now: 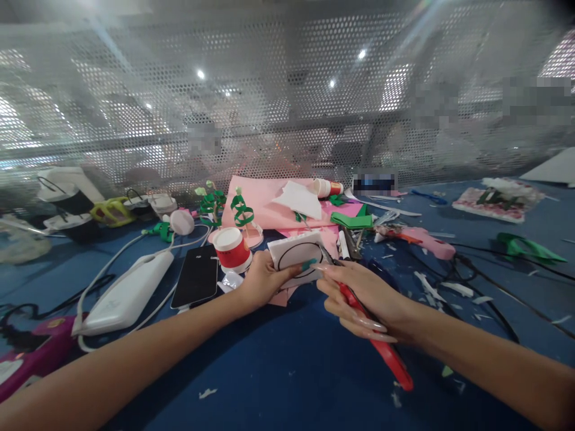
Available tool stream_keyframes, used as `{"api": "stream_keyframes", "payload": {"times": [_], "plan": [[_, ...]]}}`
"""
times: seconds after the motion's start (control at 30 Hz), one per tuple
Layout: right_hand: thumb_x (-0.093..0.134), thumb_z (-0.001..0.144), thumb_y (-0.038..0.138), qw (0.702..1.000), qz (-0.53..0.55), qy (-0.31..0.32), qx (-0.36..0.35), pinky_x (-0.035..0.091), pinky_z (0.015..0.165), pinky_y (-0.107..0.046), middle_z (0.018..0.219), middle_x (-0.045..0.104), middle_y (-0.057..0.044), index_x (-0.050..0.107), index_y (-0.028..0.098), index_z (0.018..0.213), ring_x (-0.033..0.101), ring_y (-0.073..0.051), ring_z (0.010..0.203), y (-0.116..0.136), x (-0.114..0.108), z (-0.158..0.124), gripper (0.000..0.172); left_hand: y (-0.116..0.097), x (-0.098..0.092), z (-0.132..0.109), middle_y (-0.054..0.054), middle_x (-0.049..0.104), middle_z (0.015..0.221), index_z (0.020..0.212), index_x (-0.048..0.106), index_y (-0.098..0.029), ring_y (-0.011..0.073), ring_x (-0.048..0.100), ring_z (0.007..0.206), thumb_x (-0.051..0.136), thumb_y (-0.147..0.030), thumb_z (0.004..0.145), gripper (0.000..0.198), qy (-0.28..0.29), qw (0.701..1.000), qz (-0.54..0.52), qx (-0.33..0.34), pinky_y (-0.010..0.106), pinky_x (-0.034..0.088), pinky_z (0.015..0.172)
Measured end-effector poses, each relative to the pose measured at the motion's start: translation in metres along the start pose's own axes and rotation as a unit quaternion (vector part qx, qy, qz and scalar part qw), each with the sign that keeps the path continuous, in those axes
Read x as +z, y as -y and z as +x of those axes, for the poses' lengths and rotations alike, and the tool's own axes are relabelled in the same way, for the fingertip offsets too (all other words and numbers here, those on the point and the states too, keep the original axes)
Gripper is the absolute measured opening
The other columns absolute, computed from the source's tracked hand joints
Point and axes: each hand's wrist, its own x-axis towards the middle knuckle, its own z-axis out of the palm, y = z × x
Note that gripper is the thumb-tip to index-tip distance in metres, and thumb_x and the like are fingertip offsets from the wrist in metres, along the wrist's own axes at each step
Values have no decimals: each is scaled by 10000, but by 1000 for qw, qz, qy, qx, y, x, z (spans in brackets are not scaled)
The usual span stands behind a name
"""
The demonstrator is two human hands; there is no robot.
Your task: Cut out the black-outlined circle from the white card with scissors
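Observation:
My left hand (263, 276) grips a white foam sheet (294, 254) with a black circle drawn on it, thumb on top. My right hand (359, 296) is closed around red-handled scissors (381, 344), whose blades meet the sheet's right edge. Both hands hover over the blue table (278, 371). A red and white paper cup (231, 248) stands just left of my left hand.
A black phone (196, 275), a white power bank (128, 296) with cables, pink paper (265, 206), green paper curls (213, 203), a pink glue gun (424, 239) and white scraps lie around. A perforated metal screen (287, 108) rises behind the table.

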Motion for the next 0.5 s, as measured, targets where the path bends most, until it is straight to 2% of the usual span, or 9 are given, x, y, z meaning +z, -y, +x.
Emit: {"api": "stream_keyframes", "payload": {"times": [0.23, 0.5], "plan": [[344, 910, 367, 1000, 2, -4, 10, 201, 163, -121, 273, 328, 73, 403, 176, 443, 193, -20, 156, 4, 5, -4, 508, 1, -1, -1, 55, 717, 956, 954, 680, -175, 220, 656, 891, 661, -295, 719, 265, 10, 999, 41, 8, 328, 533, 809], [363, 906, 365, 1000, -3, -7, 13, 206, 169, -117, 275, 334, 74, 399, 173, 445, 206, -21, 158, 5, 4, -5, 501, -1, -1, -2, 69, 718, 949, 991, 672, -158, 225, 661, 868, 641, -299, 734, 294, 13, 997, 71, 37, 321, 547, 762]]}}
